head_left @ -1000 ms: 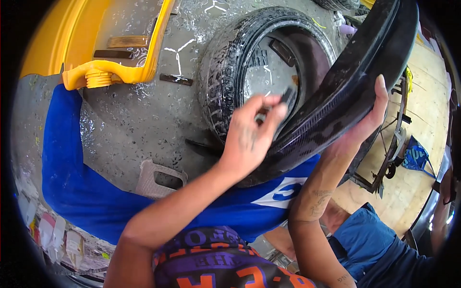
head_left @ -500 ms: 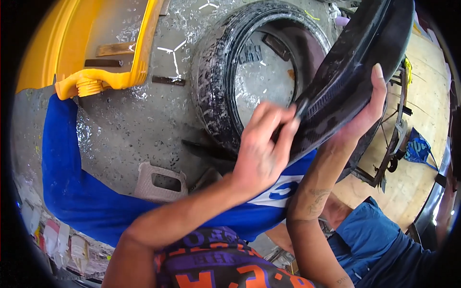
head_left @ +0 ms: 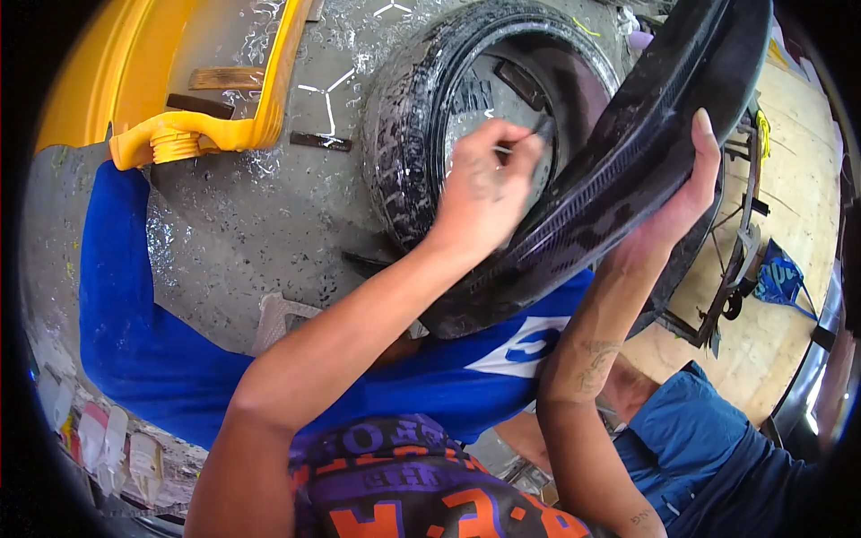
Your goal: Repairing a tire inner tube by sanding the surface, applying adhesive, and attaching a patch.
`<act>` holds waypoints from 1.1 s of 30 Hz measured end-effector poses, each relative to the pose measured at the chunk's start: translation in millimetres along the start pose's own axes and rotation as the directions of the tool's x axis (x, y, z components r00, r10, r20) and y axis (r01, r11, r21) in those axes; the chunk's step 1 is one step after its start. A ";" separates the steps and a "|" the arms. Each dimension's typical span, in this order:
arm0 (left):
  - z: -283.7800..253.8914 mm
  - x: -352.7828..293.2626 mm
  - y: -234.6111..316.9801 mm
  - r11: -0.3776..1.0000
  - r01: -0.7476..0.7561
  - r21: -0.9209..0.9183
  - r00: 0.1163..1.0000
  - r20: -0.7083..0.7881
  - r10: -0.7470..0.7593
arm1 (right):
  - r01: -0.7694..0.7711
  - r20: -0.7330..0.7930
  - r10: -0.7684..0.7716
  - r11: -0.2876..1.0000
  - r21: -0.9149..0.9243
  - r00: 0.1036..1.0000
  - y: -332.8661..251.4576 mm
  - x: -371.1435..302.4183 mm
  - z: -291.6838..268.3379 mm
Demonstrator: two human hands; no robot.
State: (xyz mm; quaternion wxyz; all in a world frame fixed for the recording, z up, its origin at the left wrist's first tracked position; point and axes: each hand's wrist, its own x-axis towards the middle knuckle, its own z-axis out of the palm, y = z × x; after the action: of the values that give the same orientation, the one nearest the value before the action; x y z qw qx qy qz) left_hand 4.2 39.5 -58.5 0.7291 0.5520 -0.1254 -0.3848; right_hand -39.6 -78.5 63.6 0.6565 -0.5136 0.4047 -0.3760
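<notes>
Nearest the camera, both bare forearms rise from the lower edge over a purple-and-orange printed garment (head_left: 404,484) and a blue cloth (head_left: 134,341) that spreads below and to the left of the hands.

The right hand (head_left: 673,206) has its grip clamped on the black tyre (head_left: 628,170): the palm sits under the tyre's lower edge and the fingers (head_left: 704,143) wrap up over its outer side. The tyre stands tilted, running from just above the blue cloth up to the top right, and it lies between the 2 hands.

The left hand (head_left: 484,193) is just to the left of the right-hand grip, pressed against the tyre's inner rim. Its fingers are pinched together on a small thin dark tool (head_left: 538,130), whose tip touches the tyre's inner edge; what kind of tool it is cannot be told.

Behind the left hand, a second, dusty grey tyre (head_left: 404,134) lies flat on the wet concrete floor (head_left: 242,224), partly covered by the held tyre.

Farther left and above that grip, a yellow plastic container (head_left: 134,81) with a threaded spout rests on the floor.

To the right of the right-hand grip, beyond the held tyre, is a pale wooden board surface (head_left: 798,206), with a blue bag (head_left: 780,278) on it.
</notes>
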 end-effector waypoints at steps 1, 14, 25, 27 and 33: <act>-10.2 -6.6 5.0 0.999 -0.033 -0.025 0.999 -0.015 0.032 | 0.034 0.014 -0.034 0.999 -0.003 0.999 -0.4 2.4 -3.4; 20.7 -51.8 0.4 0.917 -0.395 -0.053 0.919 -0.036 0.393 | 0.109 0.023 -0.108 0.994 -0.022 0.994 0.2 1.8 -6.5; 41.4 8.0 24.4 0.846 -0.533 -0.004 0.846 -0.010 0.533 | 0.031 0.052 -0.034 0.998 0.047 0.998 -2.7 3.1 1.7; 43.3 17.7 25.6 0.819 -0.571 -0.061 0.821 -0.029 0.570 | 0.029 0.131 -0.030 1.000 0.012 0.991 -2.5 5.5 -10.8; 43.4 23.8 23.6 0.801 -0.599 -0.015 0.801 0.016 0.599 | 0.029 0.117 -0.033 0.999 0.034 0.993 -1.6 4.1 -13.9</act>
State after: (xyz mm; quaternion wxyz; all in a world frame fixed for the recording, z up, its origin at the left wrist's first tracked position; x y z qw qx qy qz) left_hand 3.8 -5.6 -27.4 0.8146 0.4768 -0.2987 -0.1412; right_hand -50.8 -87.7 62.6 0.6815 -0.5304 0.3511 -0.3619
